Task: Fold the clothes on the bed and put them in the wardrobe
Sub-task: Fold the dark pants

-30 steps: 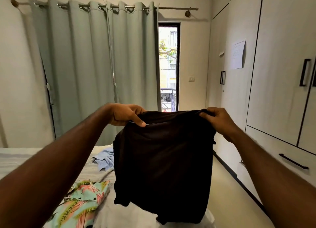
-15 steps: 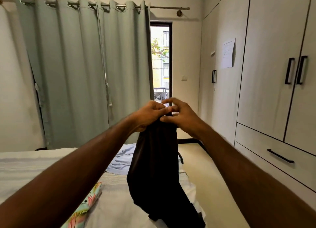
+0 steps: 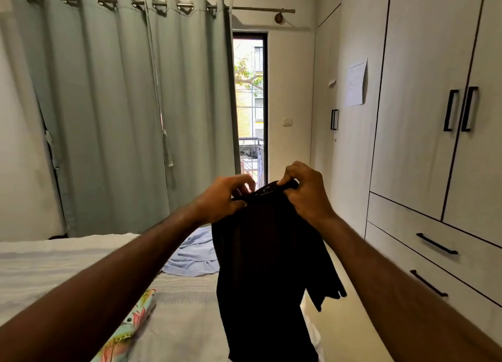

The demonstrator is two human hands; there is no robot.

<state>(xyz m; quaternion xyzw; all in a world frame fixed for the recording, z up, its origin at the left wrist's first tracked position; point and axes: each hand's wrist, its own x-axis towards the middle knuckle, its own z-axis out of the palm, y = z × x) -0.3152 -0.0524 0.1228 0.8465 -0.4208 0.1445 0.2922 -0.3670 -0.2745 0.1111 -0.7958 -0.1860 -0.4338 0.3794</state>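
A black garment (image 3: 264, 266) hangs folded lengthwise in the air over the bed's right edge. My left hand (image 3: 224, 198) pinches its top edge on the left, and my right hand (image 3: 305, 191) grips the same edge on the right, a short span apart. On the bed (image 3: 54, 266) lie a light blue garment (image 3: 191, 255) behind the black one and a floral shirt (image 3: 127, 329) near the lower left. The wardrobe (image 3: 423, 117) stands along the right wall with its doors closed.
Pale green curtains (image 3: 122, 111) cover the far wall, with a strip of balcony door (image 3: 251, 103) showing beside them. A narrow floor aisle (image 3: 350, 323) runs between the bed and the wardrobe's drawers (image 3: 434, 244). A paper sheet (image 3: 356, 82) is stuck on a wardrobe door.
A second ago the garment was held spread wide. My hands then came together, folding it in half lengthwise, and have now drawn a little apart along its top edge.
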